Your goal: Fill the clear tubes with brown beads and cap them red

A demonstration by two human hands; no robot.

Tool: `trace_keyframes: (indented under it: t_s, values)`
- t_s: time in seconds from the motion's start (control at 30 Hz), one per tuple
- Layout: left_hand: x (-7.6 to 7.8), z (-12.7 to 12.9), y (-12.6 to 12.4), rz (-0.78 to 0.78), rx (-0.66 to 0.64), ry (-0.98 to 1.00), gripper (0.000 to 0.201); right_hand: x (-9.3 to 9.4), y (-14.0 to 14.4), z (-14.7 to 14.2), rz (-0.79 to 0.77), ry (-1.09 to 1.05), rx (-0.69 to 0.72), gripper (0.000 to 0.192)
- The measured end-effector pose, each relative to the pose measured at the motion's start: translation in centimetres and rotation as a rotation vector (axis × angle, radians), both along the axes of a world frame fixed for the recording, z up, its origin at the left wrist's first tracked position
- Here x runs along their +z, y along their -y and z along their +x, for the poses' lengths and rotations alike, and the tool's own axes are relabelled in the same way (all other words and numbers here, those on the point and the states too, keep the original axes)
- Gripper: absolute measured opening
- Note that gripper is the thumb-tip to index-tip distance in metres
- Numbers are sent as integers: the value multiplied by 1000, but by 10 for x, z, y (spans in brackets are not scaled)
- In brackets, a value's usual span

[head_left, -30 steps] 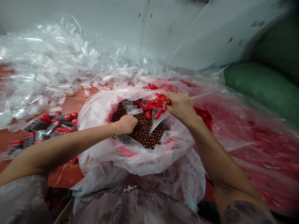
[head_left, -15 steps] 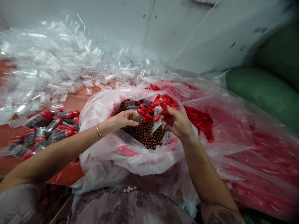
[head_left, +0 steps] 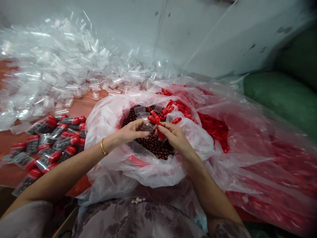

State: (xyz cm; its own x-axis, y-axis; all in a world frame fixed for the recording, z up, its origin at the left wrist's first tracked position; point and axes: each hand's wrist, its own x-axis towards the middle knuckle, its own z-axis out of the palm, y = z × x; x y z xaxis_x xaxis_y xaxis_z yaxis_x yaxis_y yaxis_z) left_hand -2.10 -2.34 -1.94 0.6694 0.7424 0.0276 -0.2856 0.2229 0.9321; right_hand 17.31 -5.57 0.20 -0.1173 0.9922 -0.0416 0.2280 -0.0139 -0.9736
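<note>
My left hand [head_left: 130,131] holds a small clear plastic tube [head_left: 146,127] filled with brown balls, above an open plastic bag [head_left: 109,114] of small brown balls [head_left: 158,148]. My right hand [head_left: 173,135] pinches a red cap [head_left: 159,133] against the tube's open end. Both hands meet over the middle of the bag. Loose red caps [head_left: 170,109] and a few empty clear tubes [head_left: 140,110] lie on top of the balls at the bag's far side.
Filled tubes with red caps [head_left: 53,138] lie in a heap on the red surface at the left. A big pile of empty clear tubes [head_left: 56,66] spreads behind them. Red caps in a plastic bag [head_left: 215,127] sit at the right, a green sack [head_left: 279,96] beyond.
My right hand left the red caps with one cap and came to the tube. My left hand lifted the filled tube out of the balls toward it.
</note>
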Motion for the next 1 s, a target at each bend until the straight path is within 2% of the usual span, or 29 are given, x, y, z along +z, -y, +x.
trace_keyframes:
  t_s: [0.17, 0.3, 0.43, 0.57, 0.83, 0.9, 1.0]
  values:
    - [1, -2, 3, 27, 16, -88, 45, -1, 0, -3, 17, -171, -99, 32]
    - [2, -4, 3, 6, -1, -151, 49, 3, -3, -2, -68, -316, -166, 35]
    - [1, -5, 2, -7, -51, -134, 52, 4, -2, -4, 5, -358, -219, 36]
    - [2, -6, 3, 8, -75, -108, 52, -1, 4, -7, 77, -264, -224, 34]
    - [5, -3, 6, 68, 0, -36, 42, 0, 18, 0, 184, 13, -34, 29]
    - [6, -3, 7, 73, 2, -63, 39, -2, 21, 0, 262, 128, -40, 29]
    - [7, -3, 9, 73, -27, -114, 37, -9, 21, -3, 458, 326, -74, 33]
